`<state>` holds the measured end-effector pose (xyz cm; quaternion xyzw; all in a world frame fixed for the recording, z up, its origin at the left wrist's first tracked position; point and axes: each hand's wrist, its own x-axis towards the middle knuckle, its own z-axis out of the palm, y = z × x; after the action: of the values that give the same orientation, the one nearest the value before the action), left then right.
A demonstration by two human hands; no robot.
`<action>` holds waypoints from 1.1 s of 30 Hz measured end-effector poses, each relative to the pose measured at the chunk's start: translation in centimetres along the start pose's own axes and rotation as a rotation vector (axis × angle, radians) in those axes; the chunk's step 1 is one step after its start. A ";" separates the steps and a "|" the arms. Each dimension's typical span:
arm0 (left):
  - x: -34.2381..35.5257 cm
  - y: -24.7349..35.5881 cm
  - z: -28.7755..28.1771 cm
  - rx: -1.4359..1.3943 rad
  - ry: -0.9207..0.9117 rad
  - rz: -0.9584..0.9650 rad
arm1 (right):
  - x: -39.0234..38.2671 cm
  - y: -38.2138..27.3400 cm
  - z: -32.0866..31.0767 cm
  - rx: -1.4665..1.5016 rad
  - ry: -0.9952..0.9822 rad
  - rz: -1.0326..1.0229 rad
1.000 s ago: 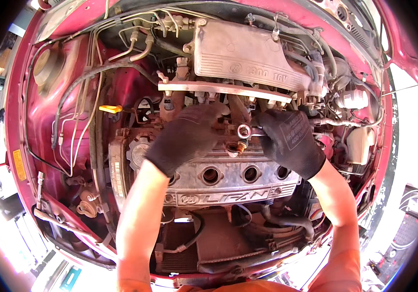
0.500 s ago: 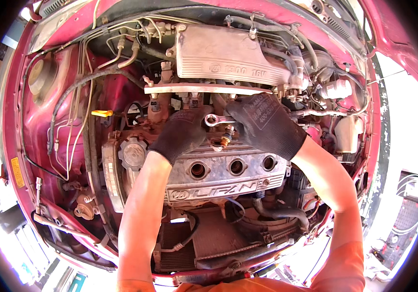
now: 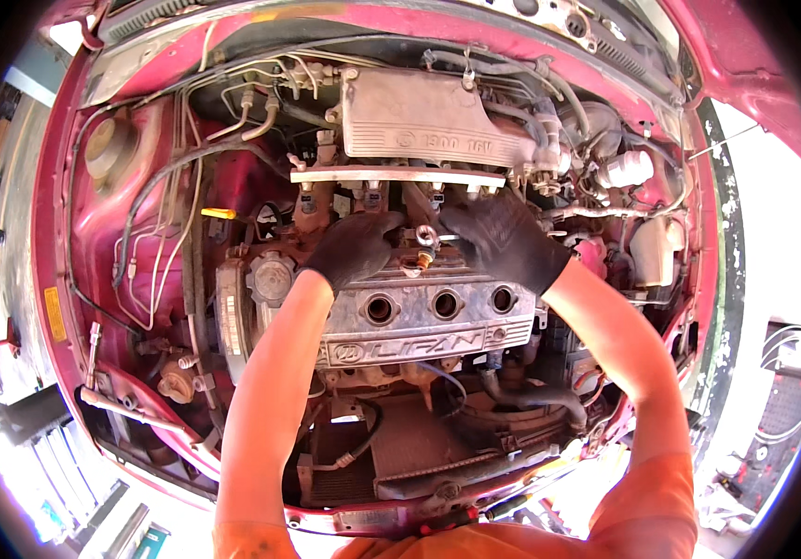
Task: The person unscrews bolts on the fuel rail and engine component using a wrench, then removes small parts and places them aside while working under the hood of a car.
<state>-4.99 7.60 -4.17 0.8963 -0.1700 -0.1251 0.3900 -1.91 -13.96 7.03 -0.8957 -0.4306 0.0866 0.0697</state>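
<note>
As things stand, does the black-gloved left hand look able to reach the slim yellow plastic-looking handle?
Probably yes: the slim yellow handle sits uncovered, off to the left of the left hand, though whether that hand grips something is hidden.

Bright side glare, fisheye-bent edges

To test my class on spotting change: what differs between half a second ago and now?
The silver ring-ended metal wrench in the black-gloved right hand has shifted rightward: its ring, formerly left of the brass-coloured metal fitting, now appears above it. Unchanged: that hand's grip on the wrench, and the grey metal engine cover with round holes.
</note>
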 end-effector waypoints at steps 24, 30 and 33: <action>1.2 0.5 -0.5 0.081 -0.155 -0.018 | 5.2 -7.1 -4.1 -0.892 -0.761 0.065; 3.0 -2.9 2.8 0.088 0.080 0.019 | 10.1 -12.0 -3.6 -0.371 -0.649 0.332; 2.9 -6.9 4.5 0.056 0.360 0.066 | 13.3 -14.0 -4.2 -0.532 -0.709 0.329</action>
<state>-2.46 7.89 -12.57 0.9086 -0.1304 0.0550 0.3929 -3.48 4.88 12.64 -0.8539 -0.2877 0.2836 -0.3281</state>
